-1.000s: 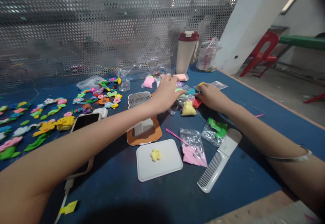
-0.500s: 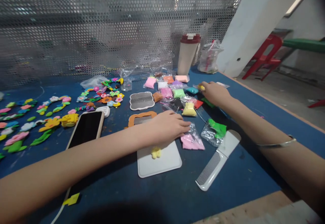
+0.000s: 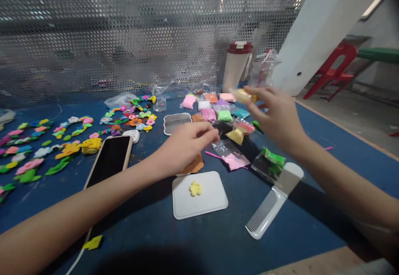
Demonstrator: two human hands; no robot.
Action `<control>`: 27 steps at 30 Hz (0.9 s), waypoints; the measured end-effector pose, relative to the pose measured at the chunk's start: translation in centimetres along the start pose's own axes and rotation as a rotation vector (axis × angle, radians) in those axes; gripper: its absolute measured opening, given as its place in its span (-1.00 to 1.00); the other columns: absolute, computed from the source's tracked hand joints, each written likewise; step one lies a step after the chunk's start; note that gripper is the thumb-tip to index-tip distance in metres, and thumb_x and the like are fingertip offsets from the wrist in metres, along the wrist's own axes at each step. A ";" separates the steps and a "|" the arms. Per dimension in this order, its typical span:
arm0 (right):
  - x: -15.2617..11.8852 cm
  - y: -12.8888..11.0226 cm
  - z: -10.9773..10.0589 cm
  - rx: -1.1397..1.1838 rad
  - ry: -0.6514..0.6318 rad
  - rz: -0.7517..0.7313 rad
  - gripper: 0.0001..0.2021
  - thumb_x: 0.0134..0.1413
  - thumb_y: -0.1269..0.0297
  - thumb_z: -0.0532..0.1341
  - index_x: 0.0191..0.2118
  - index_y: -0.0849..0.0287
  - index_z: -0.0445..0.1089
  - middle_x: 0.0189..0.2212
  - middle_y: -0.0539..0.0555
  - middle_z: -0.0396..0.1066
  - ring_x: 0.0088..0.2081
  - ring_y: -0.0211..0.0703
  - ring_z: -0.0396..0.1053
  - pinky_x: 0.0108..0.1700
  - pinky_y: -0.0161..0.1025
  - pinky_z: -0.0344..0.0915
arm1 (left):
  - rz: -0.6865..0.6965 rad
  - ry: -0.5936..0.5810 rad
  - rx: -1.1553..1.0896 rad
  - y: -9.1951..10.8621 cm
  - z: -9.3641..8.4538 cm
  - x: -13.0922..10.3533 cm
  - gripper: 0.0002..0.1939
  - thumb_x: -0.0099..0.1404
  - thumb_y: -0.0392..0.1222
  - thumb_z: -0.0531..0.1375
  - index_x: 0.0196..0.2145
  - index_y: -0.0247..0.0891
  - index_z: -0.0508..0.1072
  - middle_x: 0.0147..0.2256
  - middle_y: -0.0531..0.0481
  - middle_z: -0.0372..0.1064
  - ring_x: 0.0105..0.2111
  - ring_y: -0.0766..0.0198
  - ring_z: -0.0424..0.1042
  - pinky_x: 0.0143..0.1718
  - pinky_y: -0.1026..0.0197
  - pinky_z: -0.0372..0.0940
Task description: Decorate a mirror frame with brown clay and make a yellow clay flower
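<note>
My right hand (image 3: 276,119), raised over the right of the table and smeared by motion, pinches a small clear bag of yellow clay (image 3: 245,96). Fingers curled together, my left hand (image 3: 190,144) hovers above the orange clay-framed mirror (image 3: 193,167) and mostly covers it; I see nothing at its fingertips. Just in front, a pale yellow clay flower (image 3: 195,189) lies on a white board (image 3: 215,202). Beside that are an opened bag of pink clay (image 3: 234,161) and a pink stick (image 3: 212,155). A bag of green clay (image 3: 273,160) lies under my right forearm.
Several bagged clays (image 3: 223,115) spread across the back middle, before a cream tumbler (image 3: 233,71). A white comb (image 3: 271,206) lies front right. On the left are a phone (image 3: 109,158) and several colourful clay pieces (image 3: 70,149). A perforated metal panel (image 3: 124,29) stands behind.
My right hand has lifted off the table with the yellow clay bag and moved slightly left. My left hand has drawn back from the pink clay bag, curling its fingers and uncovering the yellow flower.
</note>
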State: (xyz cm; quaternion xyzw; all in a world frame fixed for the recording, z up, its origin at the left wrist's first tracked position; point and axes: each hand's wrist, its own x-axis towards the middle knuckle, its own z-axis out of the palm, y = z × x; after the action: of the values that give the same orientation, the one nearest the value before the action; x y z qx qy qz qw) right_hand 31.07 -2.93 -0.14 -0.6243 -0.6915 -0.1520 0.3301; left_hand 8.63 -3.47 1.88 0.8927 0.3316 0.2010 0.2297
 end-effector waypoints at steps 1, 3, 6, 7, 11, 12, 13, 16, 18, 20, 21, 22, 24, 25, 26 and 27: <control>-0.8 -1.6 -0.2 0.065 0.003 -0.074 -0.67 0.19 0.29 0.07 0.06 0.14 0.30 -0.07 0.14 0.34 -0.15 -0.13 0.37 -0.14 -0.23 0.33 | -0.075 0.013 -0.187 0.1 -0.2 -0.4 -0.63 0.38 -0.07 -0.08 -0.34 -0.31 0.43 -0.36 0.00 0.41 -0.37 0.30 0.35 -0.37 0.28 0.22; -2.4 -4.3 -0.3 0.184 0.062 -0.219 -0.69 0.13 0.34 0.14 0.02 0.16 0.32 -0.08 0.17 0.33 -0.05 -0.08 0.32 -0.05 -0.17 0.32 | -0.216 0.047 -0.512 0.0 -0.2 -1.1 -0.65 0.31 0.03 0.02 -0.34 -0.29 0.42 -0.35 0.02 0.39 -0.38 0.32 0.34 -0.38 0.30 0.22; -4.3 -6.5 0.2 0.257 0.116 -0.345 -0.68 0.10 0.42 0.16 0.01 0.19 0.32 -0.04 0.25 0.26 -0.01 -0.01 0.26 -0.09 -0.10 0.34 | -0.382 0.087 -0.782 -0.2 0.4 -2.0 -0.65 0.24 0.09 0.10 -0.30 -0.28 0.41 -0.40 0.03 0.36 -0.44 0.35 0.31 -0.44 0.32 0.20; -4.7 -6.7 0.3 0.260 0.115 -0.364 -0.67 0.10 0.44 0.16 0.02 0.19 0.31 -0.01 0.26 0.23 0.00 0.00 0.25 -0.10 -0.10 0.35 | -0.429 0.093 -0.829 -0.3 0.5 -2.3 -0.66 0.23 0.08 0.11 -0.30 -0.29 0.41 -0.41 0.03 0.35 -0.45 0.35 0.31 -0.45 0.32 0.19; -5.4 -6.5 0.7 0.275 0.092 -0.409 -0.64 0.10 0.47 0.16 0.05 0.20 0.27 0.04 0.27 0.17 0.03 0.00 0.19 -0.07 -0.10 0.33 | -0.517 0.100 -0.885 -0.8 0.6 -2.9 -0.75 0.24 -0.06 0.12 -0.37 -0.32 0.41 -0.46 0.02 0.34 -0.49 0.38 0.27 -0.50 0.34 0.15; -5.4 -6.4 0.7 0.290 0.072 -0.414 -0.63 0.10 0.45 0.17 0.06 0.22 0.26 0.05 0.27 0.17 0.04 0.00 0.18 -0.04 -0.09 0.30 | -0.505 0.105 -0.876 -0.9 0.5 -2.9 -0.76 0.24 -0.08 0.13 -0.39 -0.33 0.41 -0.46 0.02 0.35 -0.51 0.38 0.26 -0.51 0.35 0.14; -5.5 -6.4 0.7 0.312 0.039 -0.410 -0.62 0.11 0.41 0.17 0.08 0.24 0.24 0.06 0.28 0.17 0.05 0.01 0.17 -0.01 -0.06 0.27 | -0.484 0.114 -0.860 -1.1 0.4 -2.9 -0.76 0.24 -0.08 0.13 -0.40 -0.33 0.41 -0.45 0.02 0.35 -0.51 0.39 0.26 -0.52 0.35 0.14; -5.6 -6.6 0.5 0.389 -0.064 -0.368 -0.63 0.19 0.27 0.08 0.09 0.29 0.21 0.08 0.31 0.15 0.08 0.06 0.13 0.06 0.03 0.16 | -0.395 0.144 -0.808 -1.4 0.3 -2.9 -0.75 0.24 -0.06 0.14 -0.44 -0.31 0.39 -0.48 0.07 0.33 -0.55 0.42 0.22 -0.53 0.36 0.12; -5.7 -7.0 0.3 0.445 -0.068 -0.307 -0.69 0.22 0.20 0.02 -0.03 0.30 0.26 -0.04 0.29 0.23 -0.01 0.04 0.19 -0.03 0.00 0.20 | -0.321 0.125 -0.771 -1.2 0.2 -2.9 -0.74 0.26 -0.07 0.14 -0.49 -0.29 0.36 -0.53 0.12 0.28 -0.56 0.44 0.18 -0.53 0.37 0.11; -5.8 -7.6 -0.1 0.528 -0.093 -0.242 -0.76 0.21 0.16 0.03 -0.24 0.26 0.26 -0.31 0.16 0.29 -0.25 -0.10 0.27 -0.26 -0.15 0.27 | -0.253 0.084 -0.722 -0.5 0.2 -3.0 -0.71 0.27 -0.09 0.13 -0.54 -0.28 0.31 -0.55 0.16 0.23 -0.55 0.45 0.16 -0.50 0.37 0.09; -5.9 -7.9 -0.3 0.576 -0.144 -0.212 -0.78 0.20 0.15 0.05 -0.33 0.22 0.22 -0.43 0.07 0.26 -0.39 -0.19 0.24 -0.39 -0.23 0.23 | -0.234 0.062 -0.694 -0.2 0.3 -3.1 -0.71 0.28 -0.10 0.13 -0.55 -0.28 0.30 -0.55 0.16 0.21 -0.53 0.44 0.16 -0.48 0.37 0.08; -6.0 -8.2 -0.5 0.613 -0.210 -0.185 -0.78 0.20 0.15 0.06 -0.39 0.19 0.18 -0.50 0.01 0.22 -0.48 -0.25 0.19 -0.48 -0.28 0.17 | -0.223 0.043 -0.664 0.1 0.3 -3.2 -0.71 0.28 -0.10 0.13 -0.55 -0.27 0.29 -0.54 0.16 0.20 -0.50 0.43 0.17 -0.45 0.36 0.09; -6.1 -8.6 -0.8 0.678 -0.311 -0.146 -0.78 0.20 0.20 0.06 -0.43 0.17 0.14 -0.54 -0.04 0.20 -0.53 -0.30 0.15 -0.53 -0.31 0.11 | -0.210 0.017 -0.613 0.5 0.4 -3.3 -0.73 0.29 -0.10 0.12 -0.52 -0.26 0.30 -0.52 0.16 0.21 -0.46 0.41 0.19 -0.42 0.35 0.08; -6.2 -8.7 -1.0 0.711 -0.341 -0.136 -0.80 0.21 0.24 0.06 -0.43 0.18 0.16 -0.53 -0.03 0.21 -0.52 -0.30 0.17 -0.51 -0.32 0.12 | -0.201 0.011 -0.601 0.5 0.5 -3.4 -0.74 0.29 -0.10 0.11 -0.51 -0.25 0.30 -0.51 0.16 0.22 -0.45 0.41 0.19 -0.41 0.35 0.08; -6.2 -8.7 -1.2 0.748 -0.357 -0.133 -0.82 0.22 0.28 0.05 -0.42 0.18 0.17 -0.52 -0.03 0.23 -0.49 -0.30 0.18 -0.47 -0.32 0.13 | -0.187 0.011 -0.599 0.4 0.5 -3.5 -0.75 0.30 -0.11 0.11 -0.50 -0.24 0.31 -0.51 0.17 0.21 -0.46 0.42 0.18 -0.42 0.35 0.07; -6.2 -8.6 -1.4 0.787 -0.369 -0.131 -0.83 0.22 0.31 0.04 -0.42 0.19 0.19 -0.50 -0.02 0.24 -0.47 -0.30 0.20 -0.44 -0.33 0.15 | -0.173 0.011 -0.603 0.3 0.6 -3.5 -0.76 0.30 -0.11 0.10 -0.49 -0.24 0.31 -0.52 0.18 0.19 -0.48 0.43 0.16 -0.43 0.35 0.05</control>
State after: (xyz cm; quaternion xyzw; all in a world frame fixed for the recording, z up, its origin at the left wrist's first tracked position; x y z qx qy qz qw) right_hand 23.13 -10.01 -1.33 -0.4224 -0.7824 0.2165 0.4032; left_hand 6.62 -6.26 0.89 0.7517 0.3332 0.2747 0.4985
